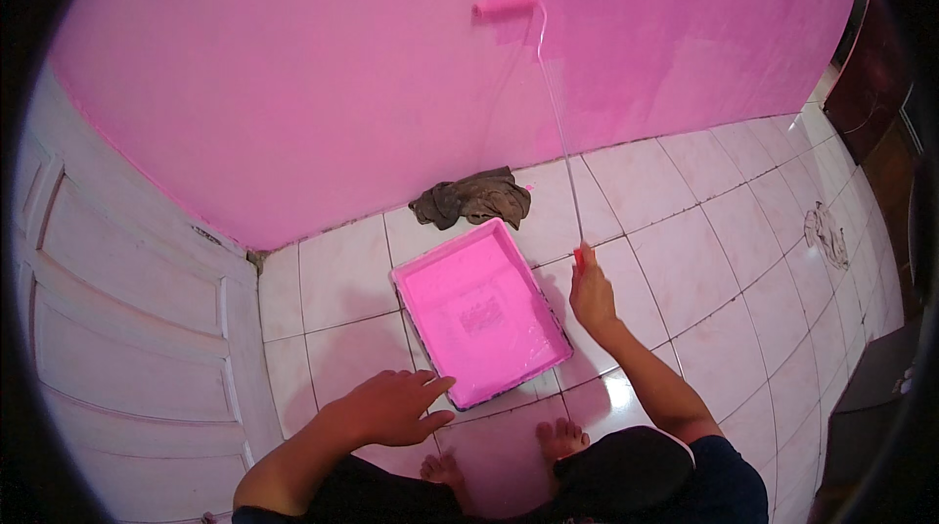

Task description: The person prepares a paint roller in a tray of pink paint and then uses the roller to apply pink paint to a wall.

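My right hand [593, 296] grips the red handle of a long-framed paint roller [561, 128]. Its pink roller cover [506, 8] is at the wall [242, 84], along the border between lighter pink and a deeper pink area. Below on the floor lies a paint tray [477, 311] coated with bright pink paint, with a thinner patch in its middle. Close to the tray's near left corner, my left hand [392, 406] hovers with fingers apart and holds nothing. Whether its fingertips touch the rim, I cannot tell.
A crumpled dark brown cloth [473, 199] lies between tray and wall. To the left stands a white panelled door [132, 318]. A pale rag [827, 234] rests on the white tile floor [704, 252] at right, near dark furniture [869, 392]. My bare feet [563, 439] are just below the tray.
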Demonstrator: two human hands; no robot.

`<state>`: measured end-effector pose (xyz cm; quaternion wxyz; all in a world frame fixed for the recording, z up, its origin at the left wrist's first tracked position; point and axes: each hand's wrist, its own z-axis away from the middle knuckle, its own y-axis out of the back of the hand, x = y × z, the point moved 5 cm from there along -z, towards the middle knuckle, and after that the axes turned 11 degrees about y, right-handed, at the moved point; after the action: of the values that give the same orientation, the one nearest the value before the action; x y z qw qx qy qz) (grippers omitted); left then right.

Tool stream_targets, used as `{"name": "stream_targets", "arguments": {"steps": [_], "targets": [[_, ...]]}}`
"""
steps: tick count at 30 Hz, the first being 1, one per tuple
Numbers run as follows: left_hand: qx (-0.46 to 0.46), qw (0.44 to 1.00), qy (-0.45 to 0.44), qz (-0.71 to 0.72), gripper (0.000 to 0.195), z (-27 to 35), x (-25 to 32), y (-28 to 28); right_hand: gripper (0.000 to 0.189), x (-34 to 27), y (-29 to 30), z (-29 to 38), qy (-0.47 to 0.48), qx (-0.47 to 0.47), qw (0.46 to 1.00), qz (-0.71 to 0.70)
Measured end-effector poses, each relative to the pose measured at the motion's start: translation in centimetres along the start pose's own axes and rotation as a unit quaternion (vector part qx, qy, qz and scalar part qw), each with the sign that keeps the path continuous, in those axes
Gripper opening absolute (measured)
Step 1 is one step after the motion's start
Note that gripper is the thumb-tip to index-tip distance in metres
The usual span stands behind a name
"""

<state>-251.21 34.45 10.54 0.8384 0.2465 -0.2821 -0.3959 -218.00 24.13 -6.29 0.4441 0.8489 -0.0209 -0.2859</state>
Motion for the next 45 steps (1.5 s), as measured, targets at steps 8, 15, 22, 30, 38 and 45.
{"name": "stream_targets", "arguments": {"steps": [8,15,22,30,38,45], "targets": [[-0.008,1.0,-0.014,0.0,0.063,-0.3,0.0,0.2,0.054,-0.2,-0.1,4.0,0.016,-0.023,0.997,-0.065],[-0.028,0.999,-0.015,0.005,0.063,-0.5,-0.2,0.2,0.058,-7.7,6.2,-8.1,0.089,0.071,0.989,-0.092],[-0.012,1.0,-0.014,0.012,0.064,-0.1,-0.4,0.4,0.057,-4.8,2.5,-4.2,0.079,0.064,0.994,-0.044],[-0.004,1.0,-0.018,-0.003,0.062,-0.9,-0.5,0.2,0.053,0.3,0.3,4.4,-0.094,-0.153,0.984,-0.019],[-0.006,1.0,-0.026,-0.009,0.062,-2.1,-0.5,-0.8,0.052,-1.3,4.0,-2.5,0.031,-0.037,0.999,0.003],[-0.016,1.0,-0.016,0.004,0.062,-1.4,0.1,0.0,0.05,-4.8,5.2,-7.4,0.132,0.075,0.988,-0.019]]}}
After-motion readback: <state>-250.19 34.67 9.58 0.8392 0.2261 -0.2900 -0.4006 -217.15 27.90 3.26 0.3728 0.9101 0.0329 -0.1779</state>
